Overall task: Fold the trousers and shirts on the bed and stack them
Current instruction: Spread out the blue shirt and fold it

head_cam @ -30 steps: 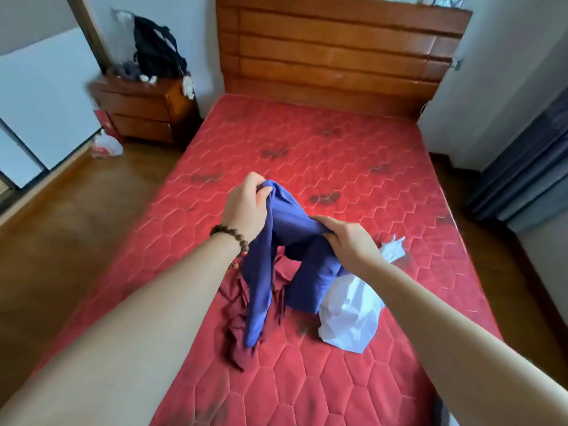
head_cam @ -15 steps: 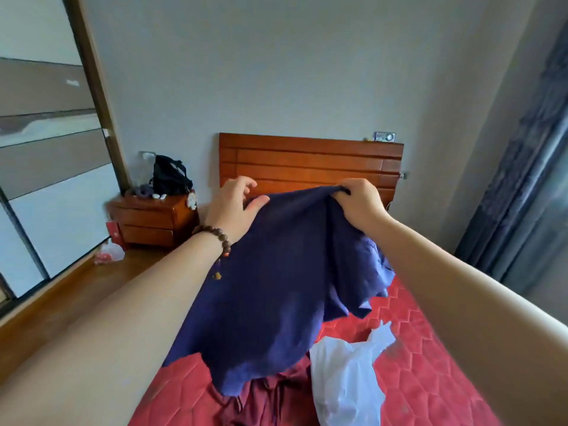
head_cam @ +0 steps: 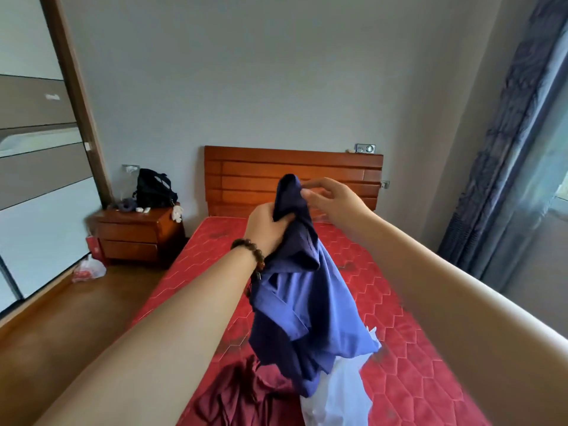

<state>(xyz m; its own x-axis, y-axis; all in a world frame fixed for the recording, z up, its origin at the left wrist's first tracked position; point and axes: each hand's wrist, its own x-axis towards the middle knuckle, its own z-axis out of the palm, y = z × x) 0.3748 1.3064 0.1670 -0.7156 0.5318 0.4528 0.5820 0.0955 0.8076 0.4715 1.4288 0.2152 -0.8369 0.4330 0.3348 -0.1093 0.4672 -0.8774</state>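
Half a second ago both hands held the blue garment (head_cam: 304, 299) spread wide by its top edge; now the cloth is gathered into one bunch and hangs down narrow. The left hand (head_cam: 266, 230), with a bead bracelet (head_cam: 250, 252) on the wrist, has its fingers curled round the upper part of the garment and grips it above the bed (head_cam: 408, 330). The right hand (head_cam: 335, 199) is just beside the top tip of the cloth; its thumb and forefinger are close together at the fabric edge, but it is blurred, so I cannot tell if it really pinches the cloth or only touches it. The lower end of the blue garment hangs over the near part of the red mattress, in front of a dark red garment (head_cam: 242, 398) and a white garment (head_cam: 338, 398), which both lie crumpled on the bed, next to each other. Behind the hands stands the wooden headboard (head_cam: 246, 167). To the left of the bed is a wooden nightstand (head_cam: 135, 238) with a black bag (head_cam: 153, 189) on top, and a plastic bag (head_cam: 89, 269) lies on the floor near it.
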